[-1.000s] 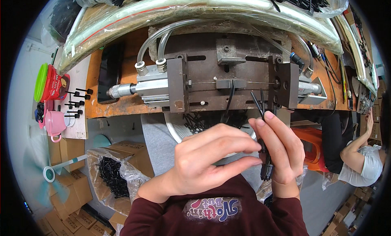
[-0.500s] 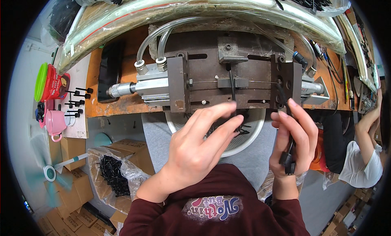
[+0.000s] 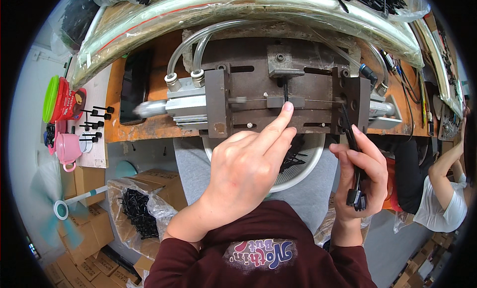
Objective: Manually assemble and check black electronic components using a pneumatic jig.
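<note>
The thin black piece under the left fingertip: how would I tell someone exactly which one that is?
Start at the dark metal fixture bolted on the orange workbench. At its middle sits a small grey block with a thin wire running left and right. The thin black piece stands upright in that block's slot, right above the left hand's index fingertip, unlike the black cable held in the right hand.

I see the press (image 3: 288, 99) on the counter (image 3: 149, 129), a bowl (image 3: 308, 164) below it, a phone (image 3: 134, 84) left, cups (image 3: 64, 119) farther left.
</note>
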Available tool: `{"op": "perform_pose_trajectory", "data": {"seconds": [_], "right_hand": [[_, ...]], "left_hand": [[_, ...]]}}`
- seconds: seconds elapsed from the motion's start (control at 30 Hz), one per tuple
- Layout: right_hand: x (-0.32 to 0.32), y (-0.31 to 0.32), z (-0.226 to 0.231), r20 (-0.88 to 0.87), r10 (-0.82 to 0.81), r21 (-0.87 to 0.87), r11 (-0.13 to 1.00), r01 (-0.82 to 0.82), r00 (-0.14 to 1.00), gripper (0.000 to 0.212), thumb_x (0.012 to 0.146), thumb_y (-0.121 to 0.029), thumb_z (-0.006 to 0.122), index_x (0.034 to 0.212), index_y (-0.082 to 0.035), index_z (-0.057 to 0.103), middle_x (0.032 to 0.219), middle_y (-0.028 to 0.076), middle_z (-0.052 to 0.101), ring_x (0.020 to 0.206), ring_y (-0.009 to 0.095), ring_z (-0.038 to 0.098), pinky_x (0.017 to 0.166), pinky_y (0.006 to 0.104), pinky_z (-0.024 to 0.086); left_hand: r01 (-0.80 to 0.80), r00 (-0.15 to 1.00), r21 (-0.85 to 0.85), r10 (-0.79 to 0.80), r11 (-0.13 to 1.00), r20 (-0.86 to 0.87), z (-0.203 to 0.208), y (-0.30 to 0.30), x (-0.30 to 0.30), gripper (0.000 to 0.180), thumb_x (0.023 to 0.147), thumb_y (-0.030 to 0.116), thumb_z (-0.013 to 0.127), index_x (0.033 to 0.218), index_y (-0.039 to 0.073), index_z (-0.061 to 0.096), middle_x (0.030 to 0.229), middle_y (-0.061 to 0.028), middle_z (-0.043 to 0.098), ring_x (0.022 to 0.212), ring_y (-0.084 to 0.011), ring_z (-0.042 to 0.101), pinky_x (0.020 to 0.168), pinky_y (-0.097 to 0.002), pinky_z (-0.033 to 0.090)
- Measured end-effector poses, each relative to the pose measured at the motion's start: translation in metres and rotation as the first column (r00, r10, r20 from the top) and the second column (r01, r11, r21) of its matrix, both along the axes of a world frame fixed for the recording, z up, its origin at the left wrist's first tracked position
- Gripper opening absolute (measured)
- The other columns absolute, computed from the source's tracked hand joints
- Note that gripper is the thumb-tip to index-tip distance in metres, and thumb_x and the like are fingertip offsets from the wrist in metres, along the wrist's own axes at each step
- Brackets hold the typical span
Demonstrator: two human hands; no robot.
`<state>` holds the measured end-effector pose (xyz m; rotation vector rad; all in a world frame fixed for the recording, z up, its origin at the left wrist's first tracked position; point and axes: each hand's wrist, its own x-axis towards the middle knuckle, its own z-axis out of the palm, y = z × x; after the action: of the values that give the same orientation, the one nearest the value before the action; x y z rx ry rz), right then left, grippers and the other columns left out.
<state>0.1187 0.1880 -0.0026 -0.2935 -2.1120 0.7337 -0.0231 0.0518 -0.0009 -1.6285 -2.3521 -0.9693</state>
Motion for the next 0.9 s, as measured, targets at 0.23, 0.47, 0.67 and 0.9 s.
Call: {"op": "perform_pose_trajectory", "data": {"seconds": [0.23, 0.47, 0.67, 0.9], "right_hand": [[-0.011, -0.005, 0.008, 0.176, 0.077, 0.259, 0.958, -0.121, 0.981, 0.034, 0.079, 0.003, 0.068, 0.113, 0.01, 0.067, 0.122, 0.028, 0.063, 0.101, 0.034, 0.07, 0.083, 0.0362, 0.059], [-0.019, -0.008, -0.001, 0.127, 0.213, 0.176, 0.956, -0.234, 0.969, 0.039, 0.073, -0.003, 0.069, 0.11, 0.009, 0.069, 0.12, 0.025, 0.066, 0.072, 0.022, 0.067, 0.06, 0.0288, 0.054], [-0.017, -0.013, 0.01, 0.147, 0.245, 0.044, 0.966, -0.254, 0.958, 0.038, 0.07, 0.002, 0.065, 0.108, 0.006, 0.071, 0.118, 0.025, 0.067, 0.072, 0.021, 0.068, 0.06, 0.0283, 0.054], [0.0, -0.011, 0.005, 0.008, 0.13, -0.026, 0.991, -0.129, 0.992, 0.025, 0.083, 0.017, 0.06, 0.103, 0.003, 0.065, 0.118, 0.025, 0.065, 0.084, 0.025, 0.072, 0.074, 0.0315, 0.059]], "left_hand": [[0.211, 0.692, 0.328, -0.377, 0.921, 0.615, 0.023, -0.015, 0.016, 0.039, 0.068, 0.008, 0.086, 0.105, 0.004, 0.073, 0.107, -0.0127, 0.072, 0.078, -0.0177, 0.071, 0.065, -0.0283, 0.057], [0.194, 0.837, 0.358, -0.344, 0.913, 0.425, 0.017, -0.017, 0.02, 0.036, 0.067, 0.008, 0.088, 0.101, 0.004, 0.076, 0.093, -0.0085, 0.071, 0.077, -0.02, 0.069, 0.065, -0.0294, 0.056], [0.227, 0.812, 0.316, -0.359, 0.921, 0.461, 0.024, -0.025, 0.022, 0.037, 0.065, 0.007, 0.086, 0.101, 0.006, 0.076, 0.091, -0.007, 0.07, 0.078, -0.0198, 0.068, 0.067, -0.0304, 0.056], [0.041, 0.967, 0.27, -0.106, 0.962, 0.231, 0.011, -0.024, 0.016, 0.039, 0.064, 0.003, 0.085, 0.102, 0.004, 0.075, 0.1, -0.0094, 0.068, 0.088, -0.0218, 0.068, 0.074, -0.0316, 0.056]]}}
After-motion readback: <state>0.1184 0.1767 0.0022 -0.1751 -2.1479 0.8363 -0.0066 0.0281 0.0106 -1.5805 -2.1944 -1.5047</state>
